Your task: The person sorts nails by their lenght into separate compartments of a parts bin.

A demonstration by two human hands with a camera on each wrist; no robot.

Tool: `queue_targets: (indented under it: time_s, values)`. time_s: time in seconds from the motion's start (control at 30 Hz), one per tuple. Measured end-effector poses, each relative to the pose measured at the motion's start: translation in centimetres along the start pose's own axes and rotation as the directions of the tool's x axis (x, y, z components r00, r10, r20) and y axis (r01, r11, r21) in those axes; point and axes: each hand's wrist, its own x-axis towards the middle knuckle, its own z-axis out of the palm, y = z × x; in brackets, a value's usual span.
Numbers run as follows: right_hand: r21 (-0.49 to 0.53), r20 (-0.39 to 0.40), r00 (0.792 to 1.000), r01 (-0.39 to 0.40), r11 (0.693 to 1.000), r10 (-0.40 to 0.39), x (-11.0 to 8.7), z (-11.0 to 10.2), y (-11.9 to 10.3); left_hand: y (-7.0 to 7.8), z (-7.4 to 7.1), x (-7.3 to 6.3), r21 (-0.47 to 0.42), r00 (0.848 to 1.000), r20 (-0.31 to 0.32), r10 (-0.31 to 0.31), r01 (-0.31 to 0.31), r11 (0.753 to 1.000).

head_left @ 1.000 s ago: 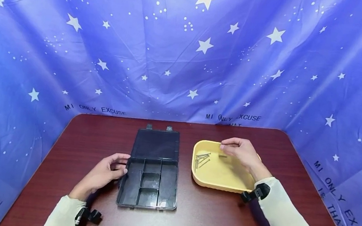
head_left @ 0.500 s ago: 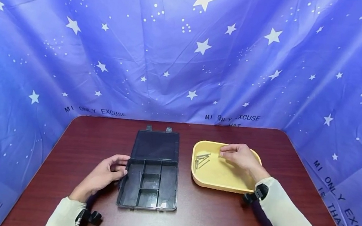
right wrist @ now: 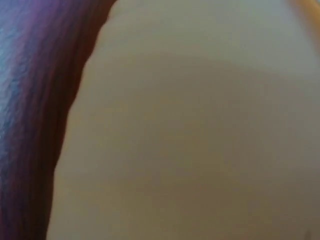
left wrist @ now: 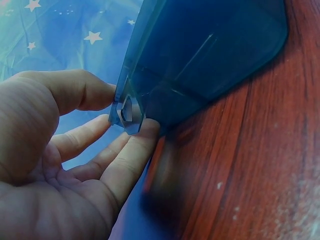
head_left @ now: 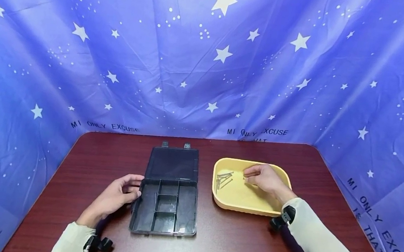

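My left hand (head_left: 118, 193) holds the left edge of a dark translucent compartment box (head_left: 144, 211), its lid standing open at the back. In the left wrist view, the thumb presses the rim by a hinge-like tab (left wrist: 131, 115) while the fingers bear on the side wall. One thin nail (head_left: 156, 198) leans by a divider in the box. Over at the right, my right hand (head_left: 267, 179) reaches into a yellow tray (head_left: 252, 208). Its fingertips are right at the end of a small nail (head_left: 244, 178); whether they pinch it I cannot tell.
Several thin grey nails (head_left: 223, 179) lie in a loose cluster at the tray's left end. Dark red wooden table (head_left: 225, 246) lies under everything, and a blue star-print curtain (head_left: 180, 56) hangs behind it. A pale sleeve (right wrist: 190, 125) fills the right wrist view.
The right hand has come down from above the tray to its floor, over the small nail lying there. The left hand has stayed on the box.
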Motion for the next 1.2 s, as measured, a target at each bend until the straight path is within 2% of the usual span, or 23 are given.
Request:
queue_targets:
  time_s: [0.17, 0.37, 0.7, 1.07, 1.2]
  values:
    - [-0.024, 0.018, 1.000, 0.010, 1.000, -0.009, -0.24, 0.34, 0.20, -0.08, 0.27, -0.17, 0.002, 1.000, -0.021, -0.016, 0.016, 1.000]
    - [-0.040, 0.043, 0.999, -0.008, 0.999, 0.010, -0.64, 0.11, 0.28, -0.10, 0.34, -0.20, 0.012, 1.000, -0.013, -0.014, 0.015, 1.000]
    - [-0.131, 0.067, 0.997, 0.036, 0.991, -0.027, -0.68, -0.13, 0.43, -0.02, 0.22, -0.39, 0.015, 0.999, -0.029, -0.022, 0.022, 1.000]
    - [-0.064, 0.081, 0.997, 0.006, 0.998, -0.001, -0.67, 0.02, 0.82, 0.27, 0.33, -0.32, -0.006, 1.000, -0.017, -0.014, 0.014, 1.000]
    - [-0.068, 0.084, 0.996, -0.009, 0.998, 0.014, -0.73, -0.16, 0.76, 0.25, 0.35, -0.27, -0.008, 1.000, -0.014, -0.008, 0.007, 1.000]
